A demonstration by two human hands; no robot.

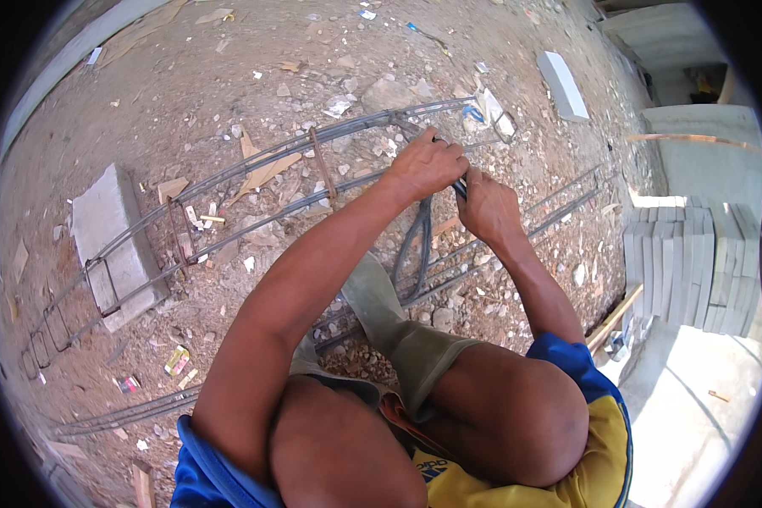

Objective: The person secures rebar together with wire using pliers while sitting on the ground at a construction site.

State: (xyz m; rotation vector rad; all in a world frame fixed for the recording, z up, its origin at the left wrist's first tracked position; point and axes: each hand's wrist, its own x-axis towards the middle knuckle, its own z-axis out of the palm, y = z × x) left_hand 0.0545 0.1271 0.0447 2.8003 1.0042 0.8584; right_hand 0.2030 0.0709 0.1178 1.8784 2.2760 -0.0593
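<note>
My left hand is closed at the far end of a long rebar cage, around a bundle of dark tie wire. A looped length of this tie wire hangs below the hand toward my boot. Close beside it, my right hand is closed on a short dark, handle-like piece that shows between the two hands. Its full shape is hidden by my fingers. The rebar cage has long grey bars and rusty square stirrups, and runs from the lower left to the upper right.
A concrete block lies under the cage's left part. Another pale block rests on the stony ground at upper right. Grey slabs stand stacked on the right. More loose bars lie near my boots.
</note>
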